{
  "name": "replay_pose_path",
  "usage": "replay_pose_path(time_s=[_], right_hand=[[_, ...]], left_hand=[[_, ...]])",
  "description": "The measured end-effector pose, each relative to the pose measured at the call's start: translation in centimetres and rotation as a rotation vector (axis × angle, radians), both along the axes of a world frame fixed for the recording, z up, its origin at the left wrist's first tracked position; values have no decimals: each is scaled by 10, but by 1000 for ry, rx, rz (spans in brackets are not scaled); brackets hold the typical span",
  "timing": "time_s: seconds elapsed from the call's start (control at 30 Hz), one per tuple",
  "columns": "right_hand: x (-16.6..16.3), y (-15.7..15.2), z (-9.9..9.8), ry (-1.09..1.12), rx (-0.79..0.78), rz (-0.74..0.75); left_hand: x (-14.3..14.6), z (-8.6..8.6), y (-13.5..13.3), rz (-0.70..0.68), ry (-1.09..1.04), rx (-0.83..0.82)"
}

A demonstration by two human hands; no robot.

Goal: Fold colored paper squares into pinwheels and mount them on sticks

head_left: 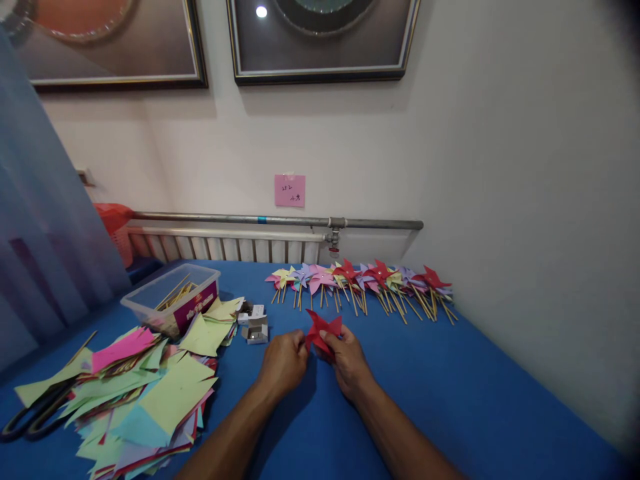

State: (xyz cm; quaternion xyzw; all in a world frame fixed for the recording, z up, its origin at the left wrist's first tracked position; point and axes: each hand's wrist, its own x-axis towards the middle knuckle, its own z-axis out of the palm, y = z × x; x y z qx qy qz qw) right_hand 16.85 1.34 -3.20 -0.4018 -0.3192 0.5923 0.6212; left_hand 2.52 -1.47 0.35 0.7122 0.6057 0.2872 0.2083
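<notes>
Both hands meet over the blue table (450, 387) on a red paper pinwheel (324, 329), partly folded. My left hand (283, 363) pinches its left edge with closed fingers. My right hand (348, 363) grips it from the right and below, fingers curled. Behind them lies a row of finished pinwheels on wooden sticks (365, 281), in pink, purple, yellow, green and red.
A heap of coloured paper squares (145, 393) covers the left of the table, with black scissors (35, 417) at its edge. A clear plastic tub of sticks (173, 299) and a small open box (256, 325) stand behind. A wall and radiator (225, 247) close the far side.
</notes>
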Motion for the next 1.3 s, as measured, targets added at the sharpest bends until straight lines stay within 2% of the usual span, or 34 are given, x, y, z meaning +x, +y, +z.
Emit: replay_pose_path(time_s=[0.5,0.7,0.8,0.93,1.1,1.3], right_hand=[[0,-1,3,-22,-30,-10],[2,1,0,-56,4,-7],[8,6,0,-131,52,-48],[22,14,2,-186,113,-129],[33,18,4,-165,81,-183],[34,16,8,-147,45,-195]], left_hand=[[0,-5,1,-2,-11,24],[-2,-6,3,-48,-98,-19],[-5,-8,5,-86,-141,-75],[-8,-12,8,-68,-122,-81],[-10,-14,10,-33,-42,3],[-12,-12,9,-10,-10,-41]])
